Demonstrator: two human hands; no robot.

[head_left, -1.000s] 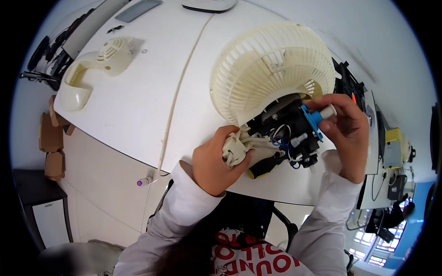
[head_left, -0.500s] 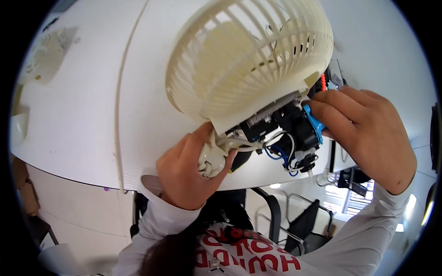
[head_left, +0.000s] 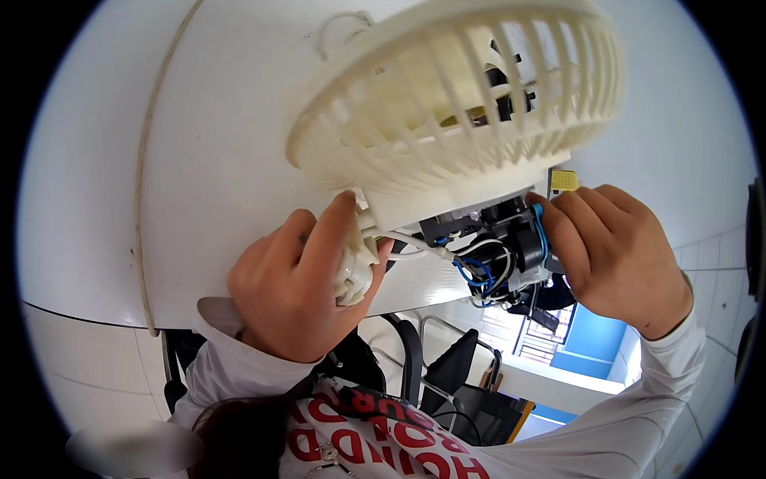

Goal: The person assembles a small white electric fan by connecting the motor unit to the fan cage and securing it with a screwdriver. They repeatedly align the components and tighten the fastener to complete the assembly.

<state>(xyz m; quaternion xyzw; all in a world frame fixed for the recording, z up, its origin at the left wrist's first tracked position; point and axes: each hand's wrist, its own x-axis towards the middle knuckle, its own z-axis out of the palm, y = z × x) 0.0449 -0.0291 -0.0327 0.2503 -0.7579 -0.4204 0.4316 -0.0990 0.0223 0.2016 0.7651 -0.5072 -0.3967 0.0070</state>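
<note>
A cream fan housing (head_left: 415, 120) with a slatted cage is tilted over the table, its exposed black motor (head_left: 519, 239) facing my body. White and blue wires (head_left: 479, 275) loop out beneath the motor. My left hand (head_left: 291, 279) wraps round a cream plastic neck piece (head_left: 357, 267), thumb in front and fingers behind; a white cable runs from it to the wires. At the motor's right end my right hand (head_left: 610, 255) grips the motor beside its blue edge (head_left: 540, 227). Its fingertips are partly hidden behind the motor.
The white table (head_left: 223, 176) lies under the fan, with a pale cord (head_left: 142, 199) across its left part. A yellow item (head_left: 563, 180) shows beyond my right hand. Black chairs (head_left: 455, 367) stand below the table's near edge.
The fan has tilted, its cage now seen more edge-on, and both hands have stayed on it. My left hand has shifted slightly left. The view has swung to the right.
</note>
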